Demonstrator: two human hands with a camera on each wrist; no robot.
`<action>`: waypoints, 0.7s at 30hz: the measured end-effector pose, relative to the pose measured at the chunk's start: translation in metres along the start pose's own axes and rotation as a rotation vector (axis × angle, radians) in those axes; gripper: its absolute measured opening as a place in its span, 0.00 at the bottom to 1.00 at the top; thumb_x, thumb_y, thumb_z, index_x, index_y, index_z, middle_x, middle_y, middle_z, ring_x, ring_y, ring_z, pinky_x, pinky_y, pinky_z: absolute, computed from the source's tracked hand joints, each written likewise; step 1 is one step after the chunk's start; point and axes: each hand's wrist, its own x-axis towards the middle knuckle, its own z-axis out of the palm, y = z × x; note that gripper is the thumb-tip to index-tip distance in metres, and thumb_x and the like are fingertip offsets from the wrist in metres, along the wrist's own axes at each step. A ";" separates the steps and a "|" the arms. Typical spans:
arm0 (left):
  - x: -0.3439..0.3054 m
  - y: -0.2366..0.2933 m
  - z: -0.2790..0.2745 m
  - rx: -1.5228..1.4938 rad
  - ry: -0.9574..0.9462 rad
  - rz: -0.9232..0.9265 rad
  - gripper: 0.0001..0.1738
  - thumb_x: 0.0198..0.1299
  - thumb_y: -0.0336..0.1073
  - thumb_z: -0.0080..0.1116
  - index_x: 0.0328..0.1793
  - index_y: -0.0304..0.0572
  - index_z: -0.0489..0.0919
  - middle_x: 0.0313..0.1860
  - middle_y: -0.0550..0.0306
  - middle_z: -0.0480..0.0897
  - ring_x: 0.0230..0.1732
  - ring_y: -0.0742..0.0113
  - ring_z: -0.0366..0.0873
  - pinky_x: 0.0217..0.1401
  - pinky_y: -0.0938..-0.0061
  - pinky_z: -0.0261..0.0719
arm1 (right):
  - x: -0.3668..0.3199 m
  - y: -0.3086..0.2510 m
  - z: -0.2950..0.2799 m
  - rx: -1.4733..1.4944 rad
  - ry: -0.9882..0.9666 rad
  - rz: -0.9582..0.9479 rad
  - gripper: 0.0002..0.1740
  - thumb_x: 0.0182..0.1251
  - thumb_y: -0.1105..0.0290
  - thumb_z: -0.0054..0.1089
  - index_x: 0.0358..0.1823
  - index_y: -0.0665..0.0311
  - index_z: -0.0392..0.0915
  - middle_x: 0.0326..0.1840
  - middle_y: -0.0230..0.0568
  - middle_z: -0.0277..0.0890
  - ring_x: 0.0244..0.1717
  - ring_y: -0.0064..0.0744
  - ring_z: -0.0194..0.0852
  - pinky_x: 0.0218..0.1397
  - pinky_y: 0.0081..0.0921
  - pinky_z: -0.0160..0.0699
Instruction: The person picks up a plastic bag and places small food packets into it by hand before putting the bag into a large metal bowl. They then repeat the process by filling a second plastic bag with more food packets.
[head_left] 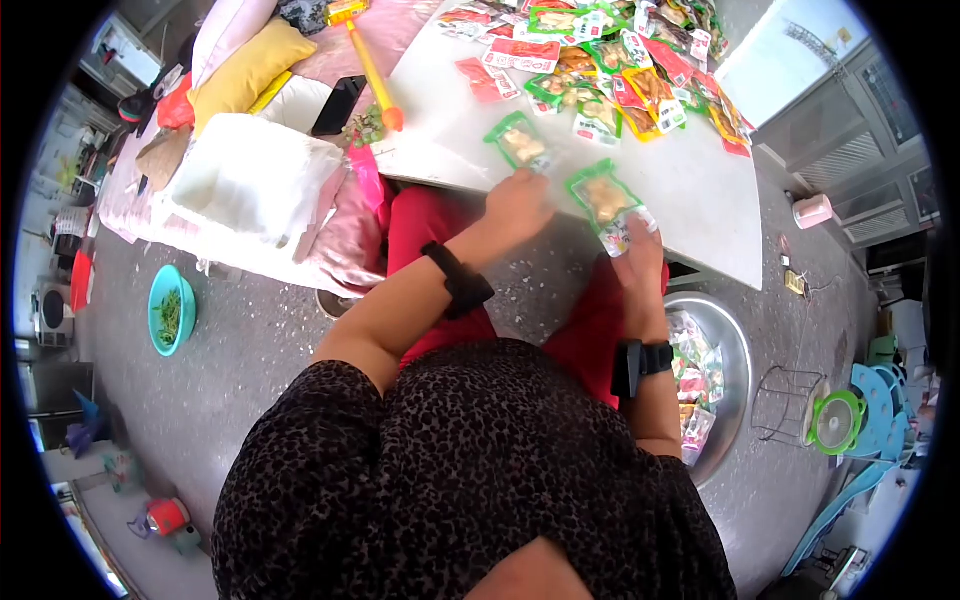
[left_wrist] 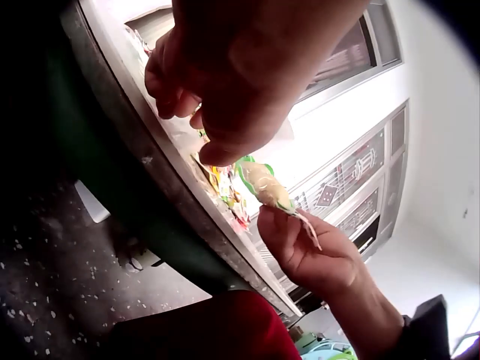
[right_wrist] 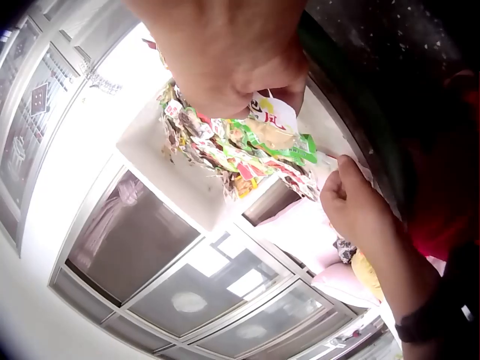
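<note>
The right hand (head_left: pixel 638 258) is raised over the near edge of the white table (head_left: pixel 690 190) and pinches a green snack packet (head_left: pixel 603 198) by its lower end. The thumb and fingertips are clamped together on the pale seal strip, and the rest of the packet points away from the person, over the tabletop. In the left wrist view the same packet stands up from the pinching fingers (left_wrist: pixel 289 225), clear of the table's rim. The left hand (head_left: pixel 515 205) is also at the table's near edge, with its fingers curled in at the near corner of a second green packet (head_left: pixel 520 142) that lies flat on the table. The hand is blurred there, so I cannot tell whether the fingers grip that corner or only touch it. The 2 green packets lie near each other on the table's near half, apart from the heap of packets (head_left: pixel 620 60) that covers its far side in red, green and yellow wrappers. Below the table's right end a metal basin (head_left: pixel 725 325) on the floor holds more packets. Beyond the table's left edge lie an orange and yellow water gun (head_left: pixel 370 65), a black phone (head_left: pixel 338 105) and a yellow cushion (head_left: pixel 250 70). A teal bowl (head_left: pixel 152 300) sits on the floor well away from the table.
</note>
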 end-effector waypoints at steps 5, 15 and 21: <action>0.016 -0.012 0.009 -0.080 -0.002 -0.111 0.08 0.47 0.35 0.44 0.29 0.39 0.70 0.29 0.43 0.72 0.34 0.45 0.70 0.36 0.59 0.68 | 0.005 0.006 0.005 -0.004 0.011 -0.001 0.13 0.58 0.78 0.38 0.44 0.74 0.63 0.41 0.47 0.69 0.40 0.37 0.71 0.43 0.32 0.72; 0.015 -0.006 0.010 -0.154 0.058 0.034 0.07 0.48 0.34 0.43 0.29 0.39 0.70 0.30 0.45 0.72 0.37 0.49 0.69 0.37 0.60 0.67 | 0.020 0.002 0.035 -0.257 -0.052 0.260 0.13 0.57 0.79 0.40 0.44 0.74 0.63 0.41 0.47 0.69 0.40 0.39 0.71 0.42 0.33 0.73; 0.005 0.013 -0.006 0.006 0.029 -0.004 0.08 0.48 0.36 0.44 0.28 0.40 0.70 0.29 0.49 0.72 0.33 0.51 0.71 0.33 0.60 0.69 | 0.051 0.030 0.049 -0.195 -0.213 0.335 0.14 0.57 0.77 0.40 0.46 0.71 0.63 0.41 0.47 0.68 0.40 0.39 0.70 0.41 0.34 0.73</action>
